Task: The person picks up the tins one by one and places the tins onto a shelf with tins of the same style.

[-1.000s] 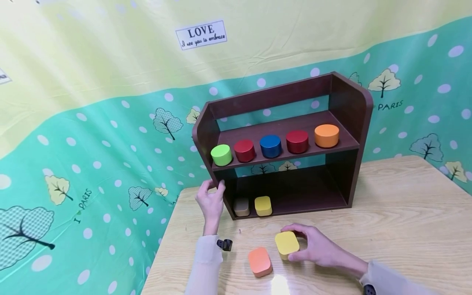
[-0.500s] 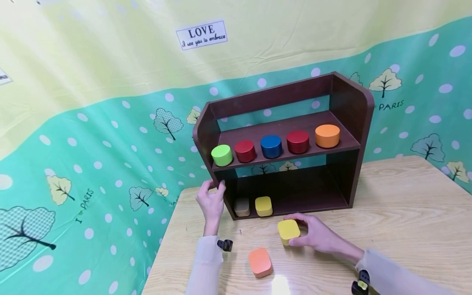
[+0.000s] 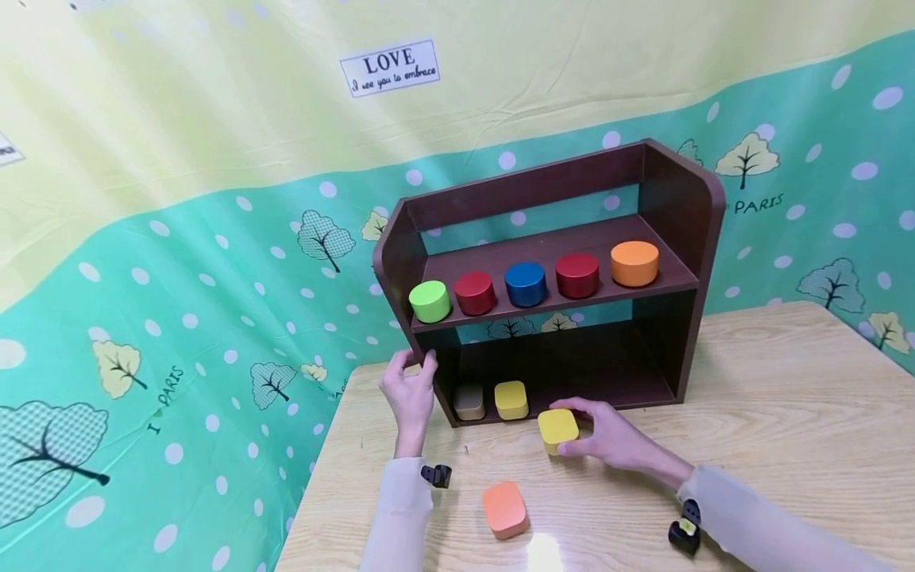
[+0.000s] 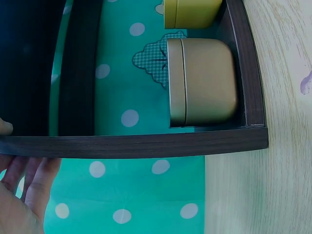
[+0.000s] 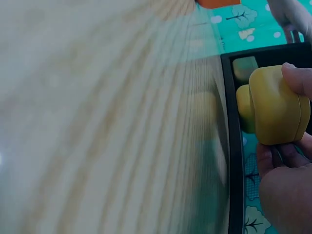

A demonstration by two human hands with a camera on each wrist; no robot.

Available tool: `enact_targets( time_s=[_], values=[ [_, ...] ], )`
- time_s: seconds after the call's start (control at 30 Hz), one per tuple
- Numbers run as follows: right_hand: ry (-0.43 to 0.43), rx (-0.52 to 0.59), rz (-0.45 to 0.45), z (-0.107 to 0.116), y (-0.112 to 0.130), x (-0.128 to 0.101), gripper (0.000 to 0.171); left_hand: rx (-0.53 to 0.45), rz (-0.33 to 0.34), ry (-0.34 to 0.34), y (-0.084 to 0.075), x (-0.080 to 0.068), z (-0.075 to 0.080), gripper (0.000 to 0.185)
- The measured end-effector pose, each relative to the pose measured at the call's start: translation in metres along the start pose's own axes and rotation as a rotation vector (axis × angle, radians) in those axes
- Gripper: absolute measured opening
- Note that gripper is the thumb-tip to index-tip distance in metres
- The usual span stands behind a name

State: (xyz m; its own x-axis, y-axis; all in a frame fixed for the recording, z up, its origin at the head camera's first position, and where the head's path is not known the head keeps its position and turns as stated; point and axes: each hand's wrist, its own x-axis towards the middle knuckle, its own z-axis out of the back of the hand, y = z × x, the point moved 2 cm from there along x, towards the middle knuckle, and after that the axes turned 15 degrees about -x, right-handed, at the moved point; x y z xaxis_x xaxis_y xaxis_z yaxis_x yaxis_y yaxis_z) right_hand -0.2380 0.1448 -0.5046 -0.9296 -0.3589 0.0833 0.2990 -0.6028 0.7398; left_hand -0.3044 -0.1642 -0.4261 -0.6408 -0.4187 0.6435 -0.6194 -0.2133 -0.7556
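The desk [image 3: 786, 413] carries a dark brown shelf unit [image 3: 679, 199] that stands against the patterned backdrop. The upper shelf holds five round tins in a row: green [image 3: 430, 300], red [image 3: 475, 291], blue [image 3: 525, 283], a second red [image 3: 577, 274] and orange [image 3: 634, 263]. The lower shelf holds a beige square tin [image 3: 469, 401] and a yellow square tin [image 3: 511, 399], side by side at its left end. The left hand [image 3: 410, 391] grips the left side panel of the shelf unit, fingers curled round its front edge. The right hand [image 3: 613, 437] grasps a second yellow square tin [image 3: 557, 427], fingers and thumb wrapped round it, at the front edge of the lower shelf. An orange square tin [image 3: 504, 508] lies on the desk, apart from both hands.
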Motion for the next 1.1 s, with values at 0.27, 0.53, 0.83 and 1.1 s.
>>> enact_targets(
  time_s=[0.27, 0.53, 0.83, 1.1],
  values=[
    [-0.004, -0.012, -0.026, 0.001, -0.007, 0.009, 0.069, -0.016, 0.005, 0.014, 0.001, 0.001, 0.004, 0.007],
    [-0.038, -0.029, -0.009, 0.003, -0.015, 0.023, 0.069, -0.038, 0.001, 0.042, 0.004, 0.002, 0.007, 0.005],
    [-0.056, -0.069, 0.003, 0.006, -0.021, 0.039, 0.068, -0.034, 0.019, 0.046, 0.004, -0.001, 0.009, 0.004],
    [-0.045, -0.070, -0.001, 0.008, -0.025, 0.050, 0.069, -0.031, 0.000, 0.045, 0.003, 0.000, 0.009, 0.004]
  ],
)
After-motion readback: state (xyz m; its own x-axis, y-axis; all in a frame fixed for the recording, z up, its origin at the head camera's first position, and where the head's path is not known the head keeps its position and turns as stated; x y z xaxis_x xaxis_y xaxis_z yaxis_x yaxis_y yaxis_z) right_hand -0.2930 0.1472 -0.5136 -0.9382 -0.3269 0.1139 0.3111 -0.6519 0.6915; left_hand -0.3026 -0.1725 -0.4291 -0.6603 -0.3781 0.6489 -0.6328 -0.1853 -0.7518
